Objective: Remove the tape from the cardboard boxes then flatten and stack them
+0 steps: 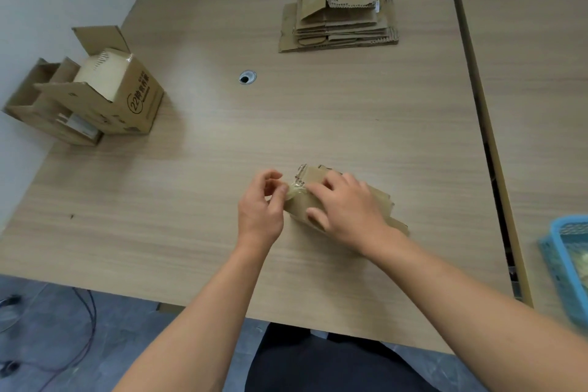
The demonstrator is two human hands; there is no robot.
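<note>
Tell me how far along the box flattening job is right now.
Partway. Done: a stack of flattened boxes lies at the far side of the table. In hand: the left hand pinches tape at the end of a small box that the right hand holds steady. Left: two open boxes at the table's left edge stand unflattened, and the small box must be flattened and stacked.

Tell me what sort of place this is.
Probably an office or workroom: a wood-grain desk with a cable grommet, a second desk alongside, and cables on the floor.
</note>
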